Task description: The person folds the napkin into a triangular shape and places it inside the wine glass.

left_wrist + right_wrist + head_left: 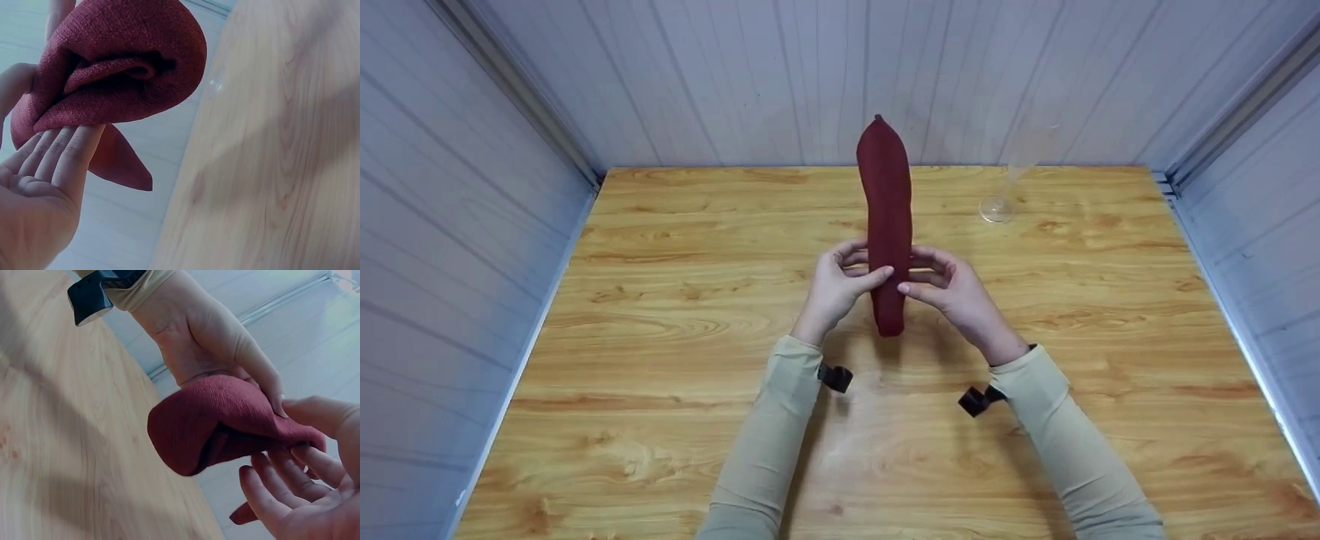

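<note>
A dark red cloth napkin (pixel 889 202), folded into a long narrow shape with a pointed far tip, is held up above the table. My left hand (pixel 840 281) pinches its near part from the left, thumb on the front and fingers behind. From the right, my right hand (pixel 952 289) grips it the same way, its thumb close to the other. In the left wrist view, the napkin's near end (pixel 124 62) appears rolled, with an inner fold showing. A hollow between layers is visible in the napkin (pixel 208 416) in the right wrist view.
A clear stemmed glass (pixel 997 209), tall and hard to make out, stands at the table's back right. The wood-grain table (pixel 682 322) is bounded by pale panelled walls (pixel 735 82) at the back and both sides. Small black cameras (pixel 835 378) sit at both wrists.
</note>
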`<action>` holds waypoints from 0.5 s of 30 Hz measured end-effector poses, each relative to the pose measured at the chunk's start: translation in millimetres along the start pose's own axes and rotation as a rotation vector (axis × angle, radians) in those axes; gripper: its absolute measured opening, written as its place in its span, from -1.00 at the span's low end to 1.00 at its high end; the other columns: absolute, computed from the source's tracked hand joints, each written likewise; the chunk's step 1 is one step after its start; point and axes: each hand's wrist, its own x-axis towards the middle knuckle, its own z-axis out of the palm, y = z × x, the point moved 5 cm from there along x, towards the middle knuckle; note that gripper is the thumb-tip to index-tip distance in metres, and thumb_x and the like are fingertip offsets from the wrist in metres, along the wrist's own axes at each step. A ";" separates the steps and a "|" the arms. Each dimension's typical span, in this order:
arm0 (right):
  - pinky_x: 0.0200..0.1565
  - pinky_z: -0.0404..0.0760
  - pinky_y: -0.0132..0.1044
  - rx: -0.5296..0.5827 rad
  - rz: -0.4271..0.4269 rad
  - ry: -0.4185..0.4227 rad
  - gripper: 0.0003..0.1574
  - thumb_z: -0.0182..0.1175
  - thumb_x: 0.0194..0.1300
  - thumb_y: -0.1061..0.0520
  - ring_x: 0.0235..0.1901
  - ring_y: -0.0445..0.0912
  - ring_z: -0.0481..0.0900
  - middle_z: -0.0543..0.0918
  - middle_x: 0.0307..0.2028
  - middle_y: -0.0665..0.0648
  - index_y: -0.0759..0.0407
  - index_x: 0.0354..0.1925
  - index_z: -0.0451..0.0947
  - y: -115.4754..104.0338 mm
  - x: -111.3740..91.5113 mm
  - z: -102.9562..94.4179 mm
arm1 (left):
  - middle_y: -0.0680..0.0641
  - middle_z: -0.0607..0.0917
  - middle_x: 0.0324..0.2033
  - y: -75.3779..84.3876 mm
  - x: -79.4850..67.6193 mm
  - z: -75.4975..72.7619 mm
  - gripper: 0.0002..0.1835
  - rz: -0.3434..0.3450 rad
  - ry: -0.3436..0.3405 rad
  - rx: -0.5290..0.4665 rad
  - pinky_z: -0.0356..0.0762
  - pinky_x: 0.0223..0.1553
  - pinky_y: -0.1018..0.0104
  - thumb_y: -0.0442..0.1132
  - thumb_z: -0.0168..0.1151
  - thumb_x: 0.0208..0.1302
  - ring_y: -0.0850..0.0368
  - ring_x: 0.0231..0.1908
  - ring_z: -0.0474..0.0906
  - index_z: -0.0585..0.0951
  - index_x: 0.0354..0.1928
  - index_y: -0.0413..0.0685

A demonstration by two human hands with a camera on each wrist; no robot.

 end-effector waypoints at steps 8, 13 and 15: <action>0.10 0.50 -0.21 -0.094 0.081 0.036 -0.26 0.32 0.21 0.26 0.22 0.16 0.37 0.42 0.19 0.27 0.33 0.30 0.28 12.0 0.9 -26.7 | -0.18 0.66 -0.17 -3.5 3.3 -5.2 -0.41 -0.049 0.033 -0.020 0.62 -0.17 0.24 -0.39 0.45 0.04 0.01 -0.24 0.66 0.48 0.15 -0.35; 0.19 0.40 -0.19 -0.139 0.133 0.149 -0.19 0.30 0.23 0.24 0.28 0.15 0.28 0.32 0.27 0.31 0.31 0.36 0.19 22.2 8.3 -57.2 | -0.18 0.65 -0.18 -3.0 4.6 -6.3 -0.42 -0.049 0.057 -0.027 0.63 -0.21 0.26 -0.40 0.45 0.03 0.03 -0.27 0.65 0.49 0.14 -0.33; 0.23 0.35 -0.14 -0.154 0.150 0.184 -0.12 0.30 0.24 0.22 0.30 0.14 0.24 0.26 0.30 0.33 0.30 0.40 0.11 26.5 12.0 -70.5 | -0.18 0.65 -0.19 -2.5 5.0 -6.2 -0.44 -0.043 0.064 -0.027 0.63 -0.22 0.27 -0.41 0.45 0.03 0.03 -0.28 0.65 0.50 0.12 -0.32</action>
